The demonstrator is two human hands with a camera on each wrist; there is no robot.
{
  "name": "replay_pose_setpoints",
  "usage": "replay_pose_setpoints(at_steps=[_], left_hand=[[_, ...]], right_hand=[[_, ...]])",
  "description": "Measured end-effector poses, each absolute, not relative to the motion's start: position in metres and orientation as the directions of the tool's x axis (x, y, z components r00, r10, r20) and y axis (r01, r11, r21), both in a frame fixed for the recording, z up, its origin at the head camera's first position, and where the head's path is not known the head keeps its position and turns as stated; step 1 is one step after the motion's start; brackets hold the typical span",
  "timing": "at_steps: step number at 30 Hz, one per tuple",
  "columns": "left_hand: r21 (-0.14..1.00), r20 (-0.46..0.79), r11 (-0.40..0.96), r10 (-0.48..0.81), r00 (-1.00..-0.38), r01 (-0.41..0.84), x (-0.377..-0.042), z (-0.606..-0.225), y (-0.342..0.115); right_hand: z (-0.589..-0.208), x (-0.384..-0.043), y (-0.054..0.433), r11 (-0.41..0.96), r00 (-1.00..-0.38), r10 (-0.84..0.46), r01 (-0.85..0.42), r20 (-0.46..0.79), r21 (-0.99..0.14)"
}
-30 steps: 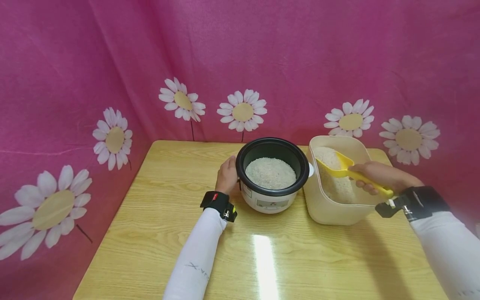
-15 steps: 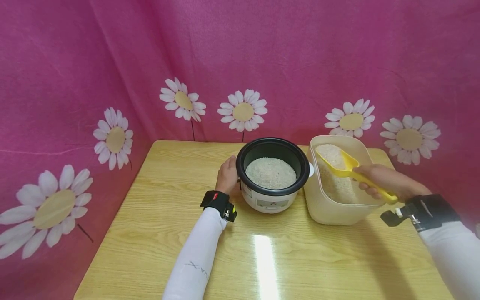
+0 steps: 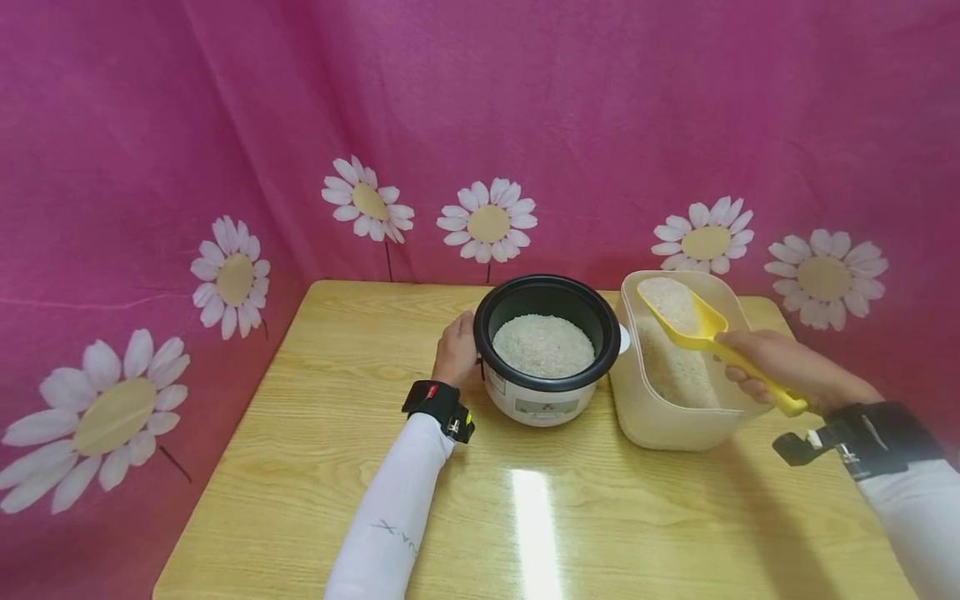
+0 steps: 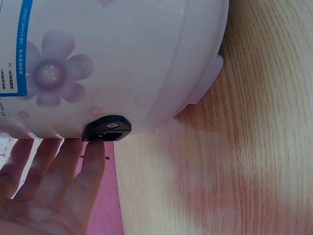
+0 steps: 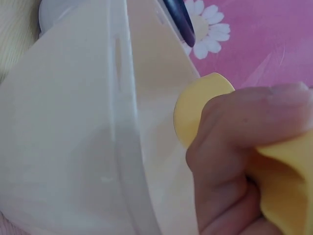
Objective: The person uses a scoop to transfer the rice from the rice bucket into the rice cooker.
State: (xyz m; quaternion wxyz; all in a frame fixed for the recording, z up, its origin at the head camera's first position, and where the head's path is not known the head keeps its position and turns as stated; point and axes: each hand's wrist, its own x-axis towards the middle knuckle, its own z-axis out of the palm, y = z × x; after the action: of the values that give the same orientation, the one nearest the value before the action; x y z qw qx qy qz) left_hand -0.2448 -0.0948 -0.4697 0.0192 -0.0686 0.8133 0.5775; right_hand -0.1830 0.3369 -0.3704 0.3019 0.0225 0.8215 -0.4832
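My right hand (image 3: 780,367) grips the handle of a yellow scoop (image 3: 705,321), which is heaped with rice (image 3: 670,302). The scoop is over the cream rice bin (image 3: 652,421), near its far rim; more rice lies inside the bin. In the right wrist view, curled fingers (image 5: 230,127) wrap the scoop's handle (image 5: 286,181). My left hand (image 3: 453,350) touches the left side of a white rice cooker (image 3: 543,410) with its fingers extended. The left wrist view has those fingertips against the flowered wall, one at a black socket (image 4: 108,129). The cooker's dark pot holds rice (image 3: 543,346).
The cooker and the bin stand side by side on a wooden table (image 3: 337,417), almost touching. A pink cloth (image 3: 585,125) with daisies hangs behind the table and along its left side. A white tab (image 3: 624,339) sticks out between cooker and bin.
The loaded scoop has risen a little and shifted right with my right hand, coming up out of the bin's rice. My left hand and the cooker have stayed in place.
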Motion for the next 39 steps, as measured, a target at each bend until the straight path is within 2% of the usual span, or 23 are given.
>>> replay_pose_setpoints(at_steps=[18,25,39], left_hand=[[0.946,-0.103,0.299,-0.081,-0.991,-0.123,-0.246,-0.472,-0.097],[0.948,-0.110,0.289,-0.084,-0.990,-0.130,-0.246,-0.470,-0.096],[0.948,-0.106,0.289,-0.101,-0.989,-0.131,-0.247,-0.472,-0.095]], right_hand=[[-0.353,-0.172,0.319,0.484,-0.823,-0.287,0.318,-0.491,-0.815],[-0.342,-0.170,0.302,0.509,-0.819,-0.258,0.336,-0.513,-0.793],[-0.334,-0.169,0.263,0.503,-0.795,-0.322,0.316,-0.513,-0.805]])
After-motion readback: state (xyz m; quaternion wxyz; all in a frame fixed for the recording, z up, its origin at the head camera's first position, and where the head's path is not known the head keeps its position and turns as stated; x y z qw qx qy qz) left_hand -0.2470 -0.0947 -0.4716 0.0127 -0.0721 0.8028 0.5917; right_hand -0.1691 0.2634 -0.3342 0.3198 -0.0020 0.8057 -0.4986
